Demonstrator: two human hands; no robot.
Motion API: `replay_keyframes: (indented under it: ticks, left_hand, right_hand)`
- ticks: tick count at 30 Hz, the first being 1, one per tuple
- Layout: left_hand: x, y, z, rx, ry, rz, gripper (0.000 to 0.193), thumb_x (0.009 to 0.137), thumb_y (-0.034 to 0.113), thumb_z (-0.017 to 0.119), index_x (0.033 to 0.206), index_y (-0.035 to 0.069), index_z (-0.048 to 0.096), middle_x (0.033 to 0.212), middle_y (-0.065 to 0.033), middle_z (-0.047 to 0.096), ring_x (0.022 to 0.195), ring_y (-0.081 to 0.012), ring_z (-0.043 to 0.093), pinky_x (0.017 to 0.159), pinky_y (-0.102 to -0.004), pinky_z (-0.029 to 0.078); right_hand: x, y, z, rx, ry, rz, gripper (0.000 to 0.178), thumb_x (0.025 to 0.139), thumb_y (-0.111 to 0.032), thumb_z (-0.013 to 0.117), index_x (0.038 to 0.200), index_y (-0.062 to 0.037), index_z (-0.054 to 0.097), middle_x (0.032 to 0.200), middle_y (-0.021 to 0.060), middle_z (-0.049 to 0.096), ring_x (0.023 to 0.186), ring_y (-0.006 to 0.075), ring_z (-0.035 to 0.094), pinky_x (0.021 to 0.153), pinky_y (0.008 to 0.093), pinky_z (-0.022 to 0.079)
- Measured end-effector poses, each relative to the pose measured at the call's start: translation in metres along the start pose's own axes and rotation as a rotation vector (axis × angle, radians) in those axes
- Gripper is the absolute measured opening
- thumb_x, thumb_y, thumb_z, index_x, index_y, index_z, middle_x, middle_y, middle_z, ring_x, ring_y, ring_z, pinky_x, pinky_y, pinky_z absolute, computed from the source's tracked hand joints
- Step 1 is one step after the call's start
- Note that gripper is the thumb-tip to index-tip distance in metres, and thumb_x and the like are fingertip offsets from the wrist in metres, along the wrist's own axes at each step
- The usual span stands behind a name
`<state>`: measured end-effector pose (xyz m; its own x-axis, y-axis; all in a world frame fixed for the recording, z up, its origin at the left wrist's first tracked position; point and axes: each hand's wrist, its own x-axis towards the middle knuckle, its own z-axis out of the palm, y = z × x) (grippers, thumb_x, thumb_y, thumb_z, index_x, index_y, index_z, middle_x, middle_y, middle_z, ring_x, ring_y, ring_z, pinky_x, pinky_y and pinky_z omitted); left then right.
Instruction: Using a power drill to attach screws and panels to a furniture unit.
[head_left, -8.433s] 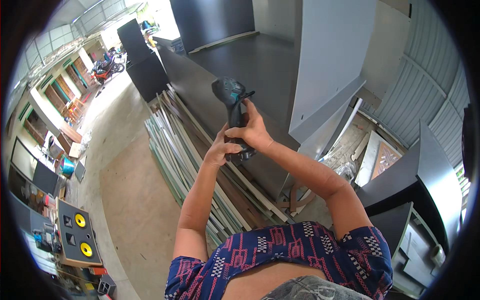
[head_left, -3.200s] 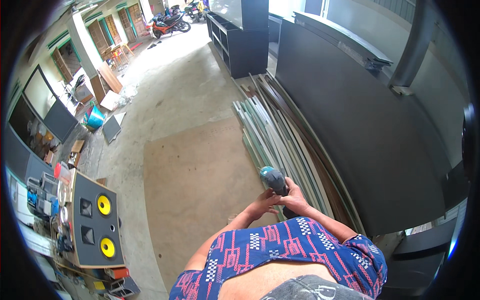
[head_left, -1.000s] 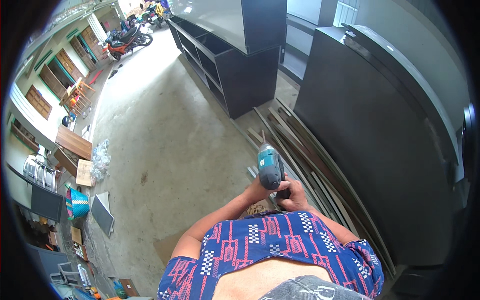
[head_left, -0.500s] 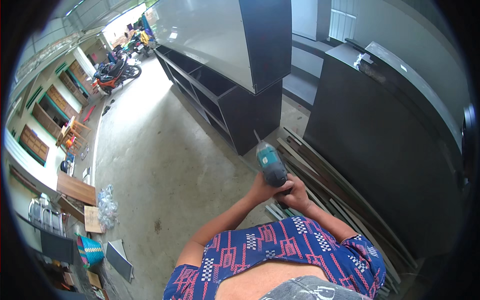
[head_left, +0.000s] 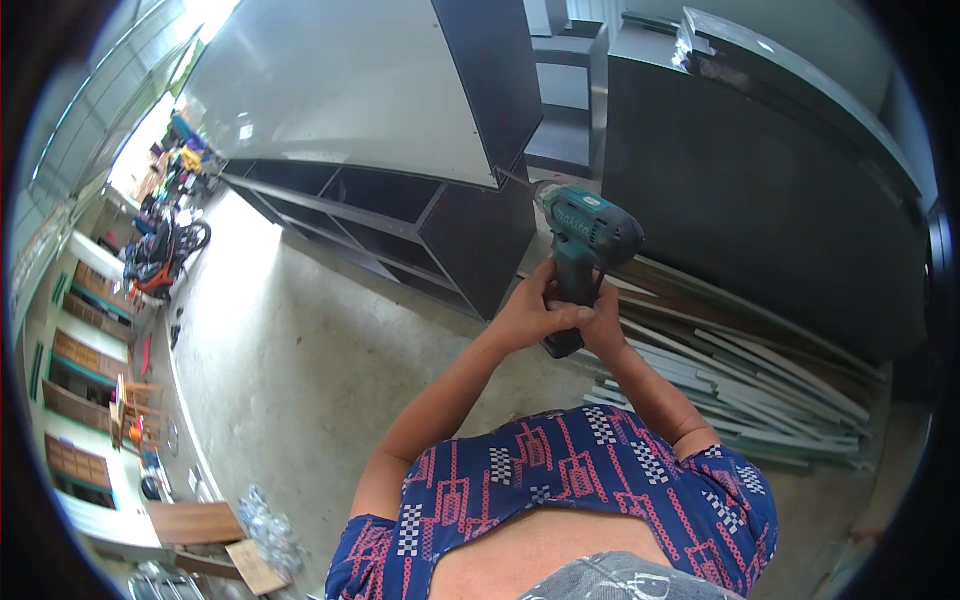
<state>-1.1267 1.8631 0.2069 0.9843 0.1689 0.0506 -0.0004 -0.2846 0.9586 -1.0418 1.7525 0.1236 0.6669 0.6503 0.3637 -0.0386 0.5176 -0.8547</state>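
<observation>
Both my hands grip a teal and black cordless drill (head_left: 590,220) by its handle, in front of my chest. My left hand (head_left: 540,312) wraps the handle from the left, thumb across it. From the right, my right hand (head_left: 602,322) closes round the same handle. The drill's long thin bit points up and left to the lower corner of a glossy grey panel on a dark cabinet (head_left: 480,235). Its tip appears at or very near that corner; whether it touches I cannot tell.
Long strips (head_left: 740,385) lie piled on the floor to the right, below a big dark panel (head_left: 750,200) leaning upright. Motorbikes (head_left: 160,255) stand at the far left. Wooden boards (head_left: 195,522) and a clear plastic heap (head_left: 268,530) lie at the lower left.
The drill has risen and swung from pointing away to pointing left, its bit now at the panel's corner. My view has turned to the right. Both hands stay on the handle.
</observation>
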Motion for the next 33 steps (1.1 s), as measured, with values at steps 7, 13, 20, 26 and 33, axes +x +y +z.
replay_keyframes:
  ticks: [7,13,20,26,33]
  left_hand:
    - [0.11,-0.008,0.006,0.118,-0.081,-0.161,0.075,0.07,0.036,0.084,0.121,-0.009,0.052,0.109,-0.0155,0.063,0.102,-0.0216,0.062,0.091,-0.0345,0.048]
    - [0.175,0.051,-0.009,0.029,0.068,-0.206,0.059,0.065,0.036,0.085,0.099,-0.008,0.065,0.091,-0.0156,0.068,0.084,-0.0217,0.066,0.08,-0.0333,0.052]
    - [0.228,0.027,-0.046,0.089,0.107,-0.231,0.057,0.064,0.034,0.084,0.097,-0.009,0.064,0.088,-0.015,0.068,0.081,-0.0207,0.066,0.078,-0.0331,0.052]
    - [0.251,0.009,-0.061,0.116,0.103,-0.296,0.054,0.065,0.034,0.083,0.093,-0.008,0.066,0.085,-0.0149,0.069,0.079,-0.0209,0.067,0.076,-0.0339,0.052]
    - [0.316,0.003,-0.085,0.152,0.035,-0.341,0.053,0.066,0.036,0.083,0.095,-0.006,0.067,0.086,-0.0161,0.069,0.079,-0.0219,0.068,0.076,-0.0336,0.053]
  right_hand:
    - [0.052,-0.012,-0.054,0.018,0.099,0.054,0.039,0.074,-0.01,0.077,0.108,0.0,0.061,0.099,0.0054,0.067,0.092,0.0141,0.063,0.082,0.0315,0.052]
    - [0.126,-0.029,-0.061,-0.02,0.131,0.058,0.042,0.072,-0.008,0.076,0.11,0.0006,0.06,0.101,0.0073,0.066,0.092,0.0152,0.063,0.082,0.0315,0.052]
    - [0.187,-0.017,-0.068,0.014,0.129,0.093,0.043,0.071,-0.009,0.076,0.109,0.001,0.06,0.102,0.0076,0.066,0.093,0.0162,0.063,0.083,0.0323,0.051]
    - [0.209,0.002,-0.069,0.166,0.179,0.211,0.041,0.071,-0.005,0.076,0.108,-0.002,0.059,0.099,0.0035,0.063,0.092,0.0146,0.061,0.082,0.0307,0.05]
    - [0.262,0.024,-0.091,0.107,0.253,0.342,0.04,0.071,-0.003,0.074,0.108,-0.0017,0.059,0.1,0.0035,0.064,0.093,0.014,0.061,0.084,0.0312,0.051]
